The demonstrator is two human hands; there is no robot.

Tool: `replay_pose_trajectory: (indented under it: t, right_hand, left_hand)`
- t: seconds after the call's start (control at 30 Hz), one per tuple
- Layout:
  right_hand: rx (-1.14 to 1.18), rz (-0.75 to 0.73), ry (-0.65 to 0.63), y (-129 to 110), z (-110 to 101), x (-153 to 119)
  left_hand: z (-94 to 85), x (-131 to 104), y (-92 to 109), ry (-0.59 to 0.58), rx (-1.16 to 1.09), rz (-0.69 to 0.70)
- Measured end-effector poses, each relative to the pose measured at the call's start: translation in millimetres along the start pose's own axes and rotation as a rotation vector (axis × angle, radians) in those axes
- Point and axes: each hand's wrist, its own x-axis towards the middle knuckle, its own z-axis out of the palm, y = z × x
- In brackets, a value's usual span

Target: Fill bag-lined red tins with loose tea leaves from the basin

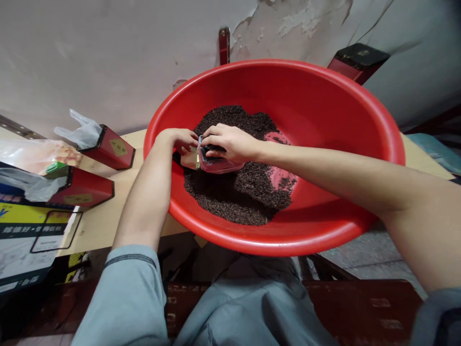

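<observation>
Head view, bench: a dark red wooden bench is nearest, below grey clothing.
Red basin: wide, smooth-walled, its near rim towards the body; it rests on a pale wooden table.
Dark leaves: a loose, dry-looking heap on the basin floor; likely light, crumbly and easily crushed, so better scooped than squeezed.
Clear container: inside the basin, over the heap, with dark bits in it. The plastic looks thin, light and slightly slippery; its walls may flex, so hold low on 2 opposite sides with mild pressure.
Right hand: over the container's mouth, fingers half curled; I cannot tell whether they pinch anything.
Left hand: at the container's other end, fingers bent over a gold-toned piece, perhaps part of a tin; shadow hides the grip, so I cannot tell how tightly it closes.
Red tins: 2 lie on the left, thin plastic bags at their mouths.
Dark-topped tin: beyond the basin's far right rim.
Wall: peeling paint.
</observation>
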Motion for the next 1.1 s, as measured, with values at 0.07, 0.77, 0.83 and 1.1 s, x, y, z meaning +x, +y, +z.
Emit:
replay_pose_trajectory:
  t: [0.07, 0.77, 0.83, 1.1]
  right_hand:
    - [-0.004, 0.014, -0.016, -1, 0, 0]
    - [0.058, 0.171, 0.055, -3, -4, 0]
    - [-0.008, 0.202, 0.050, -10, -9, 0]
    - [-0.091, 0.149, -0.061, -32, -28, -1]
  left_hand:
    - [-0.1, 0, -1, -0.001, -0.001, 0.002]
    - [0.8, -3, 0, -0.020, 0.037, 0.042]
    - [1.8, -3, 0, -0.010, 0.035, 0.036]
    - [-1.1, 12, -6, -0.029, 0.064, 0.035]
